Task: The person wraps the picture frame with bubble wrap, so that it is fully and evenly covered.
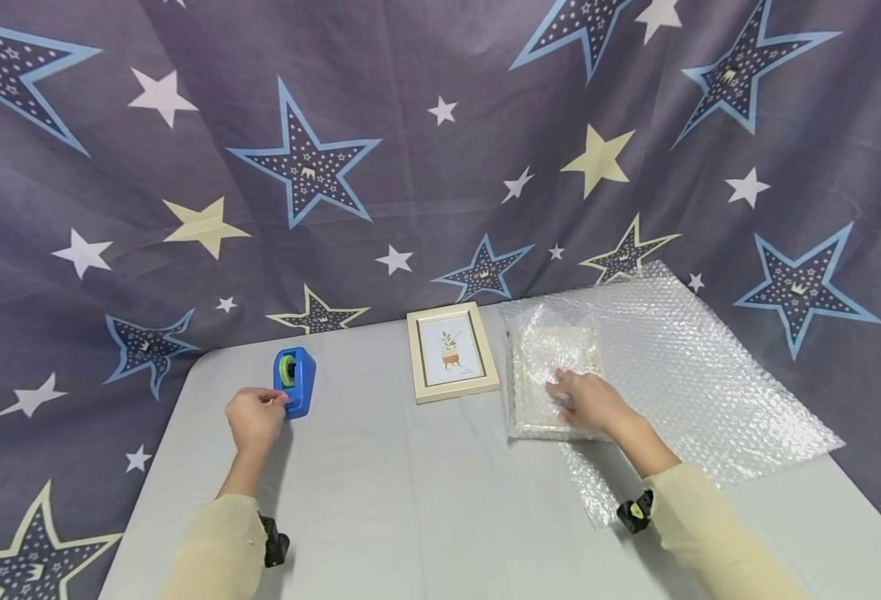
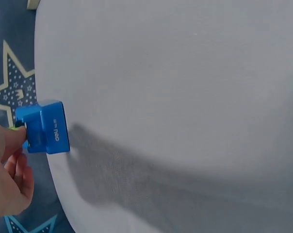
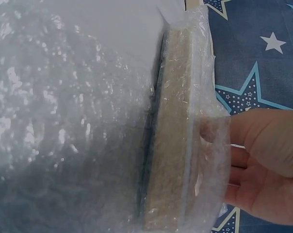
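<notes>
Cream sleeves [image 1: 718,533] lie nearest — left hand [image 1: 255,418] pinching the blue tape dispenser [image 1: 305,385] by its near end, right hand [image 1: 588,403] relaxed atop the bubble-wrapped bundle [image 1: 533,408] — likely fetching tape, which calls for a steady pull.

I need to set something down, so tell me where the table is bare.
Bare table lies between the tape dispenser and the picture frame, and nearer, between the left sleeve and right sleeve. It is crowded right of the frame, with the wrapped bundle, bubble wrap and right hand.
</notes>
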`<state>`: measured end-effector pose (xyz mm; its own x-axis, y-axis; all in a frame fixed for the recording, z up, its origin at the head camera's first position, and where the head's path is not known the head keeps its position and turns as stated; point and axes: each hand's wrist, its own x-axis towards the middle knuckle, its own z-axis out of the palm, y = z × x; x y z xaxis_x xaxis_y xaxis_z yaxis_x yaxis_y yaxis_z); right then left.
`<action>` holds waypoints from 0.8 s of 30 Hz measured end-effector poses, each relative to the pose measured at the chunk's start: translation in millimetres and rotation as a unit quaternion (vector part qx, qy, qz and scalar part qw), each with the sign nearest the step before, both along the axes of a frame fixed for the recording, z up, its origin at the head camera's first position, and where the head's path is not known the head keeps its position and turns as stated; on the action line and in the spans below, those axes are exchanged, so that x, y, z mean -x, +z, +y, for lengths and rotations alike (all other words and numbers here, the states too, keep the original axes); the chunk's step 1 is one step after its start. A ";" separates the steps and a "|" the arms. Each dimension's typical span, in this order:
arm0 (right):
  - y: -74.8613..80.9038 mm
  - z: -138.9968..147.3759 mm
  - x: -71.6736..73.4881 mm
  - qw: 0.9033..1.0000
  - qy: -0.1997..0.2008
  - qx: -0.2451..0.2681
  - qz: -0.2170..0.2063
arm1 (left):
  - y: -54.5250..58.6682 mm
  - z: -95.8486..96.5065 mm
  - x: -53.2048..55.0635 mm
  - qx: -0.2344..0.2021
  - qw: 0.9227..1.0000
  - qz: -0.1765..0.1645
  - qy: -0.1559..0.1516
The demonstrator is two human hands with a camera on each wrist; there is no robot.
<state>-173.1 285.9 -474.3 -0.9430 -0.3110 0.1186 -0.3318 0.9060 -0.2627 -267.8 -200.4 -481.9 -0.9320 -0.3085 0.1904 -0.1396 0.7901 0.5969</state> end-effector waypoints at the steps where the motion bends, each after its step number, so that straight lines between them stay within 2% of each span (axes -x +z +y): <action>1: 0.1 -0.1 0.1 1.000 0.000 -0.002 0.000 | -0.7 1.0 -0.4 0.007 1.000 0.010 -0.001; 5: -1.3 0.4 1.0 1.000 0.000 -0.004 -0.004 | -2.9 4.1 -1.9 0.049 0.998 0.046 -0.013; 7: -2.2 0.6 1.2 1.000 0.000 -0.003 -0.004 | -3.2 5.7 -2.3 0.080 0.995 0.056 -0.031; 10: -3.5 1.5 1.2 1.000 -0.003 0.003 -0.005 | -3.9 8.2 -2.5 0.117 0.990 0.056 -0.048; 13: -4.4 1.8 1.2 1.000 -0.004 0.008 -0.003 | -4.9 9.8 -1.7 0.134 0.989 0.047 -0.047; 16: -4.7 1.1 1.1 1.000 -0.002 0.012 -0.003 | -3.7 9.8 -1.1 0.102 0.994 0.028 -0.020; 19: -4.2 0.8 0.4 1.000 0.000 0.013 -0.003 | 1.8 8.3 0.4 0.043 0.999 -0.001 0.011; 22: -3.4 0.8 -0.2 1.000 -0.001 0.013 0.000 | 10.4 5.7 2.1 -0.017 0.998 -0.044 0.033; 24: -3.2 1.3 -0.5 1.000 -0.003 0.013 0.003 | 15.9 4.1 2.7 -0.050 0.995 -0.082 0.036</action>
